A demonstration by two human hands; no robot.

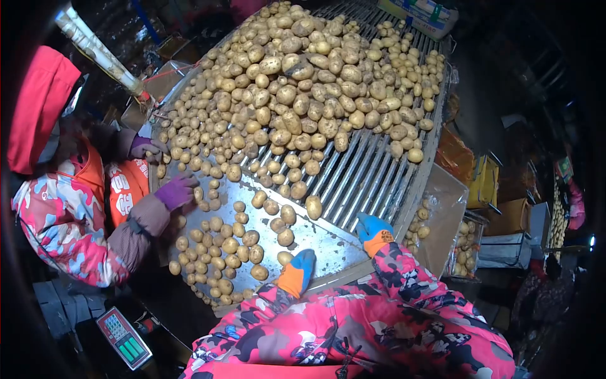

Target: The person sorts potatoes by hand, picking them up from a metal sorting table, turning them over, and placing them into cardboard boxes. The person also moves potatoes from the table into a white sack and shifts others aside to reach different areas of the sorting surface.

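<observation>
My left hand [297,274], in an orange and blue glove, is at the near edge of the metal sheet [315,243], right beside a potato [285,258]; its fingers are pressed together, and whether they grip that potato is unclear. My right hand [375,234], gloved alike, rests at the lower end of the metal bars [341,183]. Its fingers lie together and extended, with no potato visible in them. A large heap of potatoes [297,95] covers the upper part of the bars. Several loose potatoes [221,246] lie on the sheet to the left.
A co-worker's purple-gloved hands [177,192] reach over the left edge among potatoes. A scale [124,338] is at the lower left. Cardboard boxes [442,218], a yellow crate [485,181] and bags of potatoes [466,247] stand on the right. A box [420,16] lies at the top.
</observation>
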